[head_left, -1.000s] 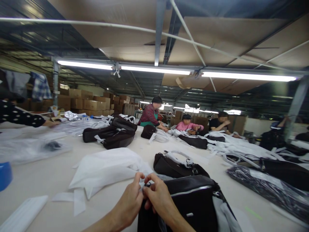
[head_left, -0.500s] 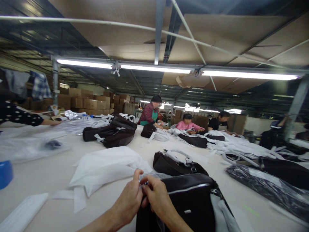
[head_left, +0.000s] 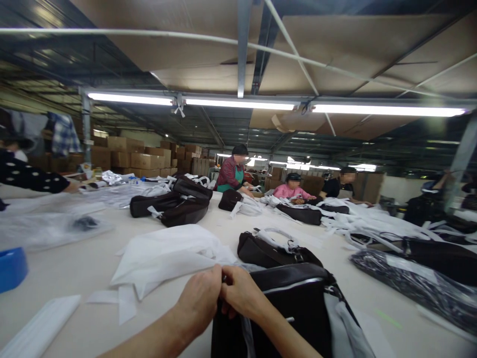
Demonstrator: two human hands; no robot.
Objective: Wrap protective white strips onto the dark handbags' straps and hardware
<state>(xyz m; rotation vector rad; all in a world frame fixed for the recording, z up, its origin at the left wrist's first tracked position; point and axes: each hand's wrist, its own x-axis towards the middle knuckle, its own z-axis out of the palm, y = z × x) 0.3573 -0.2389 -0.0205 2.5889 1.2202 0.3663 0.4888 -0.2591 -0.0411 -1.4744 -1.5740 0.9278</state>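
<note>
A black handbag (head_left: pixel 290 298) with a silver zip line and a small metal badge stands right in front of me. At its upper left end, both hands meet with fingers pinched together. My left hand (head_left: pixel 203 296) is closed, its back towards me. Pressed close to it, my right hand (head_left: pixel 242 291) is closed too, bent over the bag's edge. What the fingertips hold is hidden behind the hands. Pale grey wrapping (head_left: pixel 345 323) hangs at the bag's right side. Just behind lies a second dark handbag (head_left: pixel 261 251) with its handle wrapped in white.
White wrapping sheets (head_left: pixel 164 251) lie left of my hands, near a blue tape dispenser (head_left: pixel 13 268) and a white packet (head_left: pixel 44 323). On the right is a plastic-wrapped dark bundle (head_left: pixel 410 283). More dark bags (head_left: pixel 175 204) and several co-workers are across the table.
My hands have drawn tighter together, and the left has turned so its raised finger or thumb no longer sticks up. The co-worker's spotted sleeve at far left has shifted.
</note>
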